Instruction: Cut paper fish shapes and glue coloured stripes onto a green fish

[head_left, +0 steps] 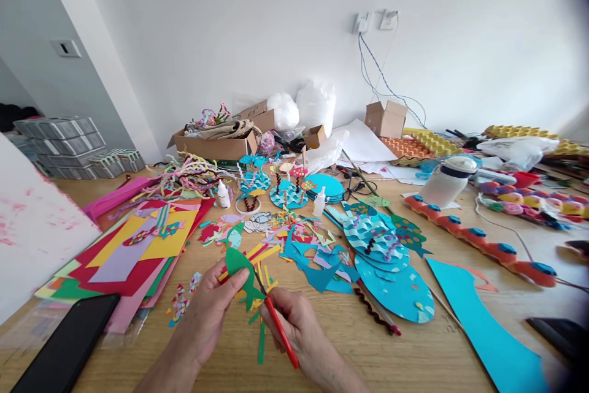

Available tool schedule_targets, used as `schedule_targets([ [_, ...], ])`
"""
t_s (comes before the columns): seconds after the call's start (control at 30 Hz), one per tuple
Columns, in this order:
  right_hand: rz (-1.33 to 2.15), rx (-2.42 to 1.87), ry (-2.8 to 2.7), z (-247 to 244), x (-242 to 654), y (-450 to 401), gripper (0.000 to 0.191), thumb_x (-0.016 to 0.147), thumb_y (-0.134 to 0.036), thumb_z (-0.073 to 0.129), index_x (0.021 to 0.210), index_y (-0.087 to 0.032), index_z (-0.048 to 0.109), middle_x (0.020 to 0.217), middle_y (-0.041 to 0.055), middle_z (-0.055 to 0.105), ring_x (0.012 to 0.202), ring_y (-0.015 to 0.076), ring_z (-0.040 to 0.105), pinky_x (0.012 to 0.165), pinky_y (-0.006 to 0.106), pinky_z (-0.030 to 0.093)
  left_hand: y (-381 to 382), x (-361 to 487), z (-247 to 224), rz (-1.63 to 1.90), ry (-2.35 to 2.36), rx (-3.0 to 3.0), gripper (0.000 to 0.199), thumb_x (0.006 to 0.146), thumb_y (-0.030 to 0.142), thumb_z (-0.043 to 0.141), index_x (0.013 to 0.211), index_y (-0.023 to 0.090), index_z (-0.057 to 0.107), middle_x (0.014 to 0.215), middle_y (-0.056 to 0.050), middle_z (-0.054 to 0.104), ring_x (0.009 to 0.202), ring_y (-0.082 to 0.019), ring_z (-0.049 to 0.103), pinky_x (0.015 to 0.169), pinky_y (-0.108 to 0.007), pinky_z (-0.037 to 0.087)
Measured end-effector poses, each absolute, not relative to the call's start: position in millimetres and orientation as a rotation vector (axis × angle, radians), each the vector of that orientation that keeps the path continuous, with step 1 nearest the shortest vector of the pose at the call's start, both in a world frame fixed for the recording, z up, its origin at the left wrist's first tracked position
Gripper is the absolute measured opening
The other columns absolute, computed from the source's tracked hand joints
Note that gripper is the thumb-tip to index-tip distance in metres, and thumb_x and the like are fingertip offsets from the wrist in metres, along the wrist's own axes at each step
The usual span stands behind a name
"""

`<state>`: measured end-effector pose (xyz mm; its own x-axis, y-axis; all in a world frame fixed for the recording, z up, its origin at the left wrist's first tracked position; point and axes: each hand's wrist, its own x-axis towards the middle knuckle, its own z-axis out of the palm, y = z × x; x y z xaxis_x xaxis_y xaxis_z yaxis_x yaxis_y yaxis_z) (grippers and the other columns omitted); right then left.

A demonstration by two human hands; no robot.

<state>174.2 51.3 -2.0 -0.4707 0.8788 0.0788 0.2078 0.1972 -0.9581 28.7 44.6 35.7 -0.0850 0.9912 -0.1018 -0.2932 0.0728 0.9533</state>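
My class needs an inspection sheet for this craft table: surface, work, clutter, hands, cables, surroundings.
Surface: wooden table, visible between the materials.
Job's things: green paper fish; red-handled scissors, blades at its tail.
Clutter: blue paper scraps beyond the hands; phone at near left.
Grippers: left hand holds the fish; right hand holds the scissors.
Cables: blue cables hang from the wall outlet; white cord on the table, right.
Surroundings: pale wall behind; other people: nothing seen.
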Motion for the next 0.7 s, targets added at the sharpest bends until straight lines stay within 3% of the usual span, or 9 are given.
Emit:
schedule_targets([
  [0.5,1.344,-1.018,-1.828,-8.2,175.5,50.5,0.035,0.085,-0.038,0.042,0.057,-0.018,0.039,0.047,-0.0069,0.03,0.046,0.0069,0.027,0.043,0.02,0.02,41.8,28.5,36.5,1.28,1.099,0.941,0.02,0.072,0.029,0.065,0.089,0.019,0.067,0.082,-0.001,0.068,0.077,-0.017,0.056,0.074,-0.025,0.041],
  [0.7,1.335,-0.996,-1.864,-6.4,177.6,51.1,0.038,0.086,-0.045,0.04,0.058,-0.018,0.038,0.05,-0.0067,0.031,0.047,0.0065,0.026,0.043,0.02,0.019,42.2,25.7,38.9,1.286,1.111,0.979,0.012,0.071,0.029,0.065,0.076,0.018,0.067,0.074,0.0,0.067,0.075,-0.016,0.055,0.072,-0.024,0.04],
])
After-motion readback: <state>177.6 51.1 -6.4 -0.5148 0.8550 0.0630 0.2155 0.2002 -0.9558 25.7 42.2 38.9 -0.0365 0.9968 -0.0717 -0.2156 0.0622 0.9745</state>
